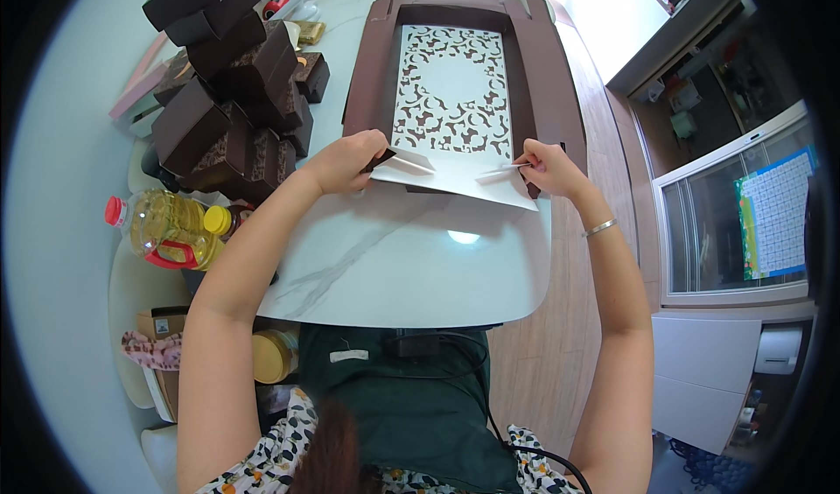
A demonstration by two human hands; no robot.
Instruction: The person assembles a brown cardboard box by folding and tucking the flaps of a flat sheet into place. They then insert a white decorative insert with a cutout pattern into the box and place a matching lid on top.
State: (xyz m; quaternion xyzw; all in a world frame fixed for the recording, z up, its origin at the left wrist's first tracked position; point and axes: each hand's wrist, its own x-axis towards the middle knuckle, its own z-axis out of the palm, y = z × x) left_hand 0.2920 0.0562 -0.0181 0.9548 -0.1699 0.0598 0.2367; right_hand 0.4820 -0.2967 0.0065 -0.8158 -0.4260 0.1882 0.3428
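A dark brown cardboard box (549, 65), partly folded, lies on the table, with raised side walls around a white panel (451, 78) covered in brown scroll shapes. At its near end, a plain white flap (455, 182) tilts up toward me. My left hand (346, 163) is closed on the flap's left corner, pinching a small folded cardboard tab there. The right corner is gripped by my right hand (553, 168), thumb and fingers closed on another folded tab. Beneath the flap, the box's near edge is mostly hidden.
Folded brown boxes (236, 65) are stacked at the left. Near them stand an oil bottle (166, 223) with a red handle and a yellow-capped jar (219, 220). The marble-patterned table (411, 266) ends before my apron; wooden floor (560, 328) runs along its right.
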